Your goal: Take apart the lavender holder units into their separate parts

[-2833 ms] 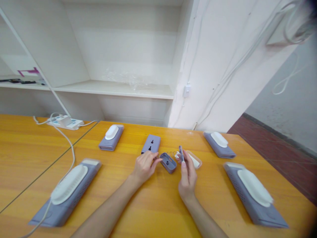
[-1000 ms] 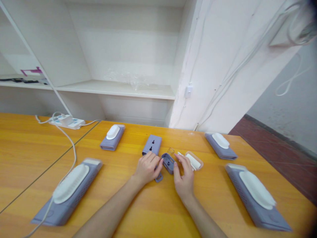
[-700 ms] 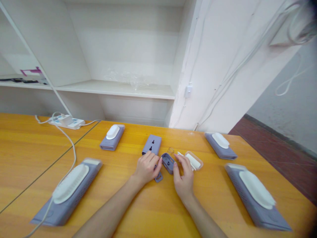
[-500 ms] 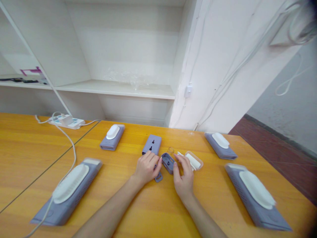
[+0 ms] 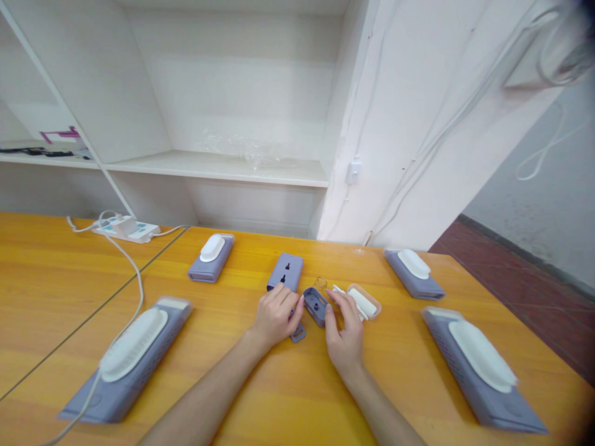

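My left hand (image 5: 277, 314) is closed, its fingers curled at the left rim of a small grey-purple oval housing (image 5: 315, 306). What those fingers hold, if anything, is hidden. The housing lies open side up, with a round post inside. At its right side is my right hand (image 5: 344, 328), thumb at the rim and fingers spread apart. A flat grey-purple part with a slot (image 5: 298, 333) shows from under my left hand. Beyond that hand lies a purple-grey block with two black keyhole slots (image 5: 287, 267). A thin wire coil (image 5: 320, 283) sits just behind the housing.
Right of my right hand lies a clear-rimmed case with a white piece (image 5: 364, 301). Purple-grey devices with white oval tops stand at left (image 5: 134, 347), back left (image 5: 212, 251), back right (image 5: 414, 266) and right (image 5: 483, 359). A white cable (image 5: 139, 291) runs from a power strip (image 5: 127, 229).
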The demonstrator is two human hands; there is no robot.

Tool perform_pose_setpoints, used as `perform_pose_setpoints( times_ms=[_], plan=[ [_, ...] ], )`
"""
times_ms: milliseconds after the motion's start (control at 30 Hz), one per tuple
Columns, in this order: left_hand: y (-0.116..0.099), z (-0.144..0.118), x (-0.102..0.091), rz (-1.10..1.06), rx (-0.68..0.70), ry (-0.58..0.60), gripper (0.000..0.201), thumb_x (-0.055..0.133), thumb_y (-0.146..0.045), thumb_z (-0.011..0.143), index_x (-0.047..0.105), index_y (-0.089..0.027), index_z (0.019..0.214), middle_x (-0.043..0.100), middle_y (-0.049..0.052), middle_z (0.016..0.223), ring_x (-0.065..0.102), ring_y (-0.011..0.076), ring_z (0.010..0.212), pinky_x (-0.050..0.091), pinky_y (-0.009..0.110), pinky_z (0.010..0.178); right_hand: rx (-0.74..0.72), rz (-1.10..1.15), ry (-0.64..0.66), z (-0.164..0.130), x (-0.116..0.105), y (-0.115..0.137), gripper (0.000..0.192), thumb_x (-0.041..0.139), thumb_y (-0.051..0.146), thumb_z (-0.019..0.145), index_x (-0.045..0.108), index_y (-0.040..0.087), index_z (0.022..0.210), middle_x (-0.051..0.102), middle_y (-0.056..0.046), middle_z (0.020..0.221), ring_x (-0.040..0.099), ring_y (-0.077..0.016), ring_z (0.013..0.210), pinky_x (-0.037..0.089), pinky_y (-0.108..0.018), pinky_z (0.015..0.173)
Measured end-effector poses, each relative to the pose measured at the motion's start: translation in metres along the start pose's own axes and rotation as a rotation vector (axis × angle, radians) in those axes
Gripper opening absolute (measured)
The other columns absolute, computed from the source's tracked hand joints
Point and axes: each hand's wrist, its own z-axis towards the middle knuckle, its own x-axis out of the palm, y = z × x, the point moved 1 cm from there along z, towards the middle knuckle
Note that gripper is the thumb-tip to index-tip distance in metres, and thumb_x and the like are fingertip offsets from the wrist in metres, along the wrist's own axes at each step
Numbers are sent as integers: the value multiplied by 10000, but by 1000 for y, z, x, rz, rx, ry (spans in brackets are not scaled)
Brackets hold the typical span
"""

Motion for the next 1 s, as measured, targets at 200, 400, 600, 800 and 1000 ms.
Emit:
perform_pose_setpoints(
  times_ms=[200, 400, 600, 800, 1000],
  plan=[
    [1, -1, 1, 0, 4, 3, 185, 493, -192, 878, 544, -172, 701, 525, 35, 650, 482, 170, 673, 370, 296, 613, -8, -3, -6, 0, 0, -1, 257, 466, 224, 889, 573, 209, 1122, 583, -90, 1099, 517, -234, 1070, 412, -463, 948],
    [0, 0, 0, -2, 2, 4, 184, 490, -186, 879, 547, -171, 705, 527, 34, 654, 476, 170, 676, 364, 300, 620, -20, -5, -8, 0, 0, -1, 256, 469, 214, 890, 568, 209, 1125, 584, -84, 1097, 519, -224, 1067, 416, -448, 946],
    [0, 0, 0, -1, -3, 8, 194, 485, -194, 883, 547, -171, 701, 521, 32, 650, 475, 169, 677, 357, 298, 617, -24, -9, -6, 0, -1, 0, 256, 470, 208, 888, 566, 208, 1125, 586, -86, 1097, 517, -226, 1071, 412, -448, 950],
    [0, -1, 0, 2, 2, 11, 187, 482, -190, 883, 549, -170, 709, 529, 35, 658, 472, 170, 681, 362, 301, 627, -20, -6, -13, -1, 0, -1, 258, 473, 206, 885, 571, 204, 1125, 585, -85, 1102, 515, -225, 1076, 408, -446, 959],
    [0, -1, 0, 5, 5, 9, 181, 490, -195, 880, 547, -172, 709, 527, 34, 655, 473, 171, 680, 355, 300, 621, -27, -12, -16, -1, 0, -2, 254, 471, 206, 887, 570, 204, 1121, 583, -88, 1101, 515, -227, 1076, 409, -451, 956]
  ],
)
